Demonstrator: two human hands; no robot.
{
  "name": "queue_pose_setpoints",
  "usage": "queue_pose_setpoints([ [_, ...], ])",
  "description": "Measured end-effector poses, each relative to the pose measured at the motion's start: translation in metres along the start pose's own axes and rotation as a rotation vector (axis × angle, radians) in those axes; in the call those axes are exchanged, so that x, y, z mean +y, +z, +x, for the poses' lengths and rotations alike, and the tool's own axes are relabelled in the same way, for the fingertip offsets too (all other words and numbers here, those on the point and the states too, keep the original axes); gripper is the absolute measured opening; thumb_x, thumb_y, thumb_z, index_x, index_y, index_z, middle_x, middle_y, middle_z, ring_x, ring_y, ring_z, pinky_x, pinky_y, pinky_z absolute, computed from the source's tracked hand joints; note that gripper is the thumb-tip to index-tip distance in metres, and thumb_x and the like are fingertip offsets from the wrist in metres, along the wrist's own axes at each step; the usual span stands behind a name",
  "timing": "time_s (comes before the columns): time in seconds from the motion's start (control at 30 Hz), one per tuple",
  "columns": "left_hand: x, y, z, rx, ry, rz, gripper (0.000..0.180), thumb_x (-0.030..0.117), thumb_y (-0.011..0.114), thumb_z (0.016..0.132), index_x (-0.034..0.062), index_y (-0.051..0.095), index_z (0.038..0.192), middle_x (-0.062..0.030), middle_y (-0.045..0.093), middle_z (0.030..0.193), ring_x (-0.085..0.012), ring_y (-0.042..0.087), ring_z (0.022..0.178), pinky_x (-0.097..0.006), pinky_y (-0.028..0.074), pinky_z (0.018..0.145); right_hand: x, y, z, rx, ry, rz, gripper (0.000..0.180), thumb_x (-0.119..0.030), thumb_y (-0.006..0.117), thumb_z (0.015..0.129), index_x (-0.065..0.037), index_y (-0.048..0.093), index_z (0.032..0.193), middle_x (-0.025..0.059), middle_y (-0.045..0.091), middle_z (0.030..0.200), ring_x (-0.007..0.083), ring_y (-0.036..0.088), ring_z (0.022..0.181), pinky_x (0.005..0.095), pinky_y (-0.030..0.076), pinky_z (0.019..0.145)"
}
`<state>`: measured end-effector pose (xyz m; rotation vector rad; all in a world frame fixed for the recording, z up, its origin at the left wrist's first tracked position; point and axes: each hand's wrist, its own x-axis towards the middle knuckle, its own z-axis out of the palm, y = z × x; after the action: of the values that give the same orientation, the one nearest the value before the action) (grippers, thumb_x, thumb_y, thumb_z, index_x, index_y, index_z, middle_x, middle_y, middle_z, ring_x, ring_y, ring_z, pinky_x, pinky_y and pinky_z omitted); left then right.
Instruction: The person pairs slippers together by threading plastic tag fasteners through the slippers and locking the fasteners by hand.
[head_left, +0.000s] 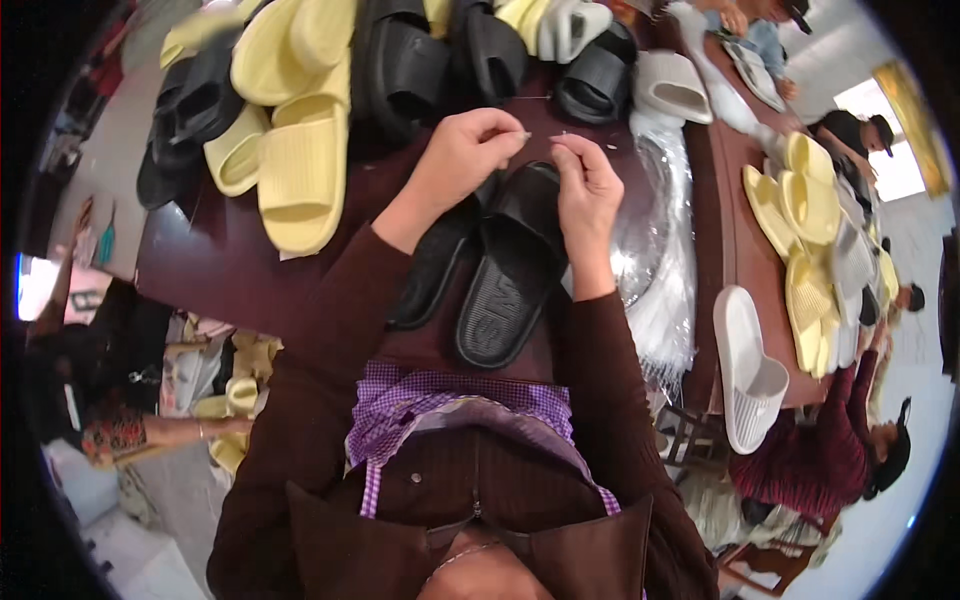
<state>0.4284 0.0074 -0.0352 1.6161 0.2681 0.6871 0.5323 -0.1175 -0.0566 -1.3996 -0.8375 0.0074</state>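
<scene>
Free room, left: bare stretch of table [200,275] between yellow slippers [300,190] and left sleeve [330,310]. Free room, near: narrow strip between black pair [505,305] and purple apron [385,405]. Free room, centre: slim gap between left hand [462,160] and right hand [588,185]. Obstacles, far: black slippers [410,65], close-packed. Obstacle, centre: black pair, between left sleeve and right sleeve [605,370]. Obstacle, right: clear plastic bundle [672,240], just beside right hand.

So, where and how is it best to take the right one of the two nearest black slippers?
Probably at the heel end of that black slipper, coming from the side of the purple checked apron and pinching across its width. The heel faces that way, uncovered, whereas the strap arches over the far part and the other black slipper lies close along its left.
</scene>
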Motion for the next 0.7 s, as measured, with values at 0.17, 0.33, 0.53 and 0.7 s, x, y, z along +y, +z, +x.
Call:
queue_pose_setpoints([
  [0.17, 0.005, -0.006, -0.008, -0.052, -0.055, -0.117, 0.012, 0.012, 0.059, 0.089, 0.0028, 0.065, 0.094, 0.0028, 0.059, 0.073, -0.0013, 0.048, 0.062, -0.016, 0.039, 0.056, -0.003, 0.003, -0.008, -0.049, -0.109, -0.255, 0.007, -0.005, 0.066, 0.081, -0.007, 0.067, 0.088, 0.0063, 0.067, 0.083, 0.0193, 0.060, 0.077, 0.0313, 0.044, 0.075],
  [0.33, -0.001, -0.006, -0.007, -0.072, -0.042, -0.178, 0.011, 0.011, 0.058, 0.089, 0.0032, 0.064, 0.095, 0.0028, 0.059, 0.074, -0.0009, 0.047, 0.062, -0.016, 0.038, 0.055, -0.020, 0.006, -0.009, -0.070, -0.290, -0.426, 0.005, -0.009, 0.066, 0.080, -0.009, 0.067, 0.085, 0.0040, 0.067, 0.082, 0.0196, 0.059, 0.076, 0.0317, 0.038, 0.079],
  [0.53, 0.001, -0.005, -0.005, -0.098, -0.044, -0.156, 0.011, 0.010, 0.059, 0.089, 0.0031, 0.065, 0.096, 0.0022, 0.060, 0.076, -0.0017, 0.048, 0.063, -0.016, 0.039, 0.055, -0.020, 0.005, -0.007, -0.070, -0.294, -0.463, 0.004, -0.009, 0.066, 0.080, -0.009, 0.067, 0.084, 0.0030, 0.067, 0.081, 0.0186, 0.059, 0.076, 0.0312, 0.037, 0.080],
  [0.7, 0.000, -0.005, -0.005, -0.077, -0.052, -0.167, 0.010, 0.009, 0.062, 0.087, 0.0027, 0.066, 0.093, 0.0011, 0.062, 0.078, -0.0022, 0.050, 0.063, -0.016, 0.041, 0.057, -0.021, 0.006, -0.007, -0.077, -0.322, -0.484, 0.004, -0.010, 0.067, 0.080, -0.009, 0.067, 0.084, 0.0027, 0.067, 0.080, 0.0184, 0.059, 0.075, 0.0315, 0.037, 0.079],
])
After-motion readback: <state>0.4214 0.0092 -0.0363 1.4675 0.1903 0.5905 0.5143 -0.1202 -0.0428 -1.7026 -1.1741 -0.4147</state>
